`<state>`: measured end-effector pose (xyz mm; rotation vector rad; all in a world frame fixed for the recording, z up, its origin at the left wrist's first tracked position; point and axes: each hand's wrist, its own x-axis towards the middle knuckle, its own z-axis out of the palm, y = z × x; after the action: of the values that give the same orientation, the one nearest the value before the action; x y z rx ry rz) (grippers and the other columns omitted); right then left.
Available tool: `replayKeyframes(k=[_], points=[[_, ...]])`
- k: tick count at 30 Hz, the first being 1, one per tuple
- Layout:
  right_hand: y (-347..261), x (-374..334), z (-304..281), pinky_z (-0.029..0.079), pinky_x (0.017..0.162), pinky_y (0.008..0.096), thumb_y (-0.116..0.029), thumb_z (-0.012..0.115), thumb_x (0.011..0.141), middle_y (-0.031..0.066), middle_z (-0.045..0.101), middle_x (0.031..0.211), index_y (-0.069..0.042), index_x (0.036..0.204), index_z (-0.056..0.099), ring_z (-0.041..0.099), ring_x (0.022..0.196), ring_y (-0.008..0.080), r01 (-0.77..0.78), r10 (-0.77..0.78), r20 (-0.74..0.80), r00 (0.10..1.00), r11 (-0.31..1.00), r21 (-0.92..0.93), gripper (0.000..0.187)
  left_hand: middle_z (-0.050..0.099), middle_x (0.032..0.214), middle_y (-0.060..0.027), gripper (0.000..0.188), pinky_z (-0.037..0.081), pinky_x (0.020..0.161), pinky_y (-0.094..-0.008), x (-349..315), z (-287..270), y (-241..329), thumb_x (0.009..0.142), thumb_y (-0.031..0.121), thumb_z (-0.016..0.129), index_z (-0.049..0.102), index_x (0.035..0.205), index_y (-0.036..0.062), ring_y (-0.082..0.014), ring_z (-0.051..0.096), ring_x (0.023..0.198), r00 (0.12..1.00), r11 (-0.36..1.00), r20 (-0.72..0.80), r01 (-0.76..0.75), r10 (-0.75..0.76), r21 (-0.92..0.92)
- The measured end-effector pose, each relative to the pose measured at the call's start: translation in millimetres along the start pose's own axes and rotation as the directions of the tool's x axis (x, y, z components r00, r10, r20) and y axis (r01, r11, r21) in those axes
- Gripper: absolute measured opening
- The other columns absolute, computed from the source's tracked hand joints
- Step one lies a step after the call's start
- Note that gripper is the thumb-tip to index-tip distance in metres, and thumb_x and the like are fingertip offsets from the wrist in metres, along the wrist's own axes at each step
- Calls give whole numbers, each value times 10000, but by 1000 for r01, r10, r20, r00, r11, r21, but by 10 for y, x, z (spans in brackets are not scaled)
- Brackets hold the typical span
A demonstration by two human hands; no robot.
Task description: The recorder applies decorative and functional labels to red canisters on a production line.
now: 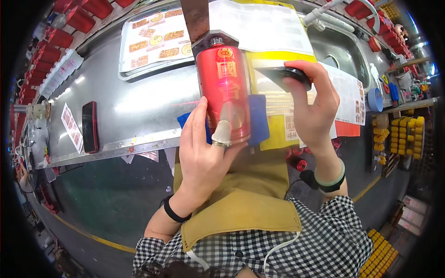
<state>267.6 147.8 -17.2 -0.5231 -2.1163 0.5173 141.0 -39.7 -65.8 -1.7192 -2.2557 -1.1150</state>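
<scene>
A shiny red bottle (pixel 214 88) with gold characters lies at the middle, its neck up against a dark metal bracket (pixel 202 21). Blue padding (pixel 258 118) shows on both sides of its lower end. My left hand (pixel 200 155) grips that near end, fingers along the left side and a pale, worn finger cot (pixel 222 132) on one finger over the front. To the right of the bottle, my right hand (pixel 317 95) pinches a black-handled flat tool (pixel 296 75). A thin greyish part reaches left from it, too faint to name surely.
A white tray (pixel 121 69) with a sheet of gold and red stickers stands at the back left. A phone (pixel 90 127) lies on the steel bench at left. White sheets (pixel 259 28) cover the back; a sink (pixel 338 44) and blue cup (pixel 374 99) are at right.
</scene>
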Motion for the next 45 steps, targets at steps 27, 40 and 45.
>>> replayKeyframes(k=[27,40,45], points=[[-26,-401,110,507,773,338,-17,776,791,44,730,1007,-86,1069,726,637,811,194,152,-185,188,965,972,179,291,670,1318,-237,555,534,1001,-445,-241,201,-148,696,34,897,711,1212,-48,-395,665,1177,966,992,-258,-61,31,-108],[58,-657,348,424,618,250,-46,630,1005,9,620,822,-31,1204,594,501,694,61,-582,551,188,813,757,297,203,706,1259,-218,505,546,964,-421,-350,218,-202,739,-24,868,696,1211,-75,-360,695,1113,963,989,-270,-47,8,-139],[3,-672,281,495,764,243,-49,607,1024,47,672,941,-9,1233,582,609,850,82,-566,573,146,807,677,470,214,702,1258,-215,465,582,937,-414,-374,255,-202,745,-8,882,722,1180,-45,-370,698,1098,952,967,-291,19,-94,-253]])
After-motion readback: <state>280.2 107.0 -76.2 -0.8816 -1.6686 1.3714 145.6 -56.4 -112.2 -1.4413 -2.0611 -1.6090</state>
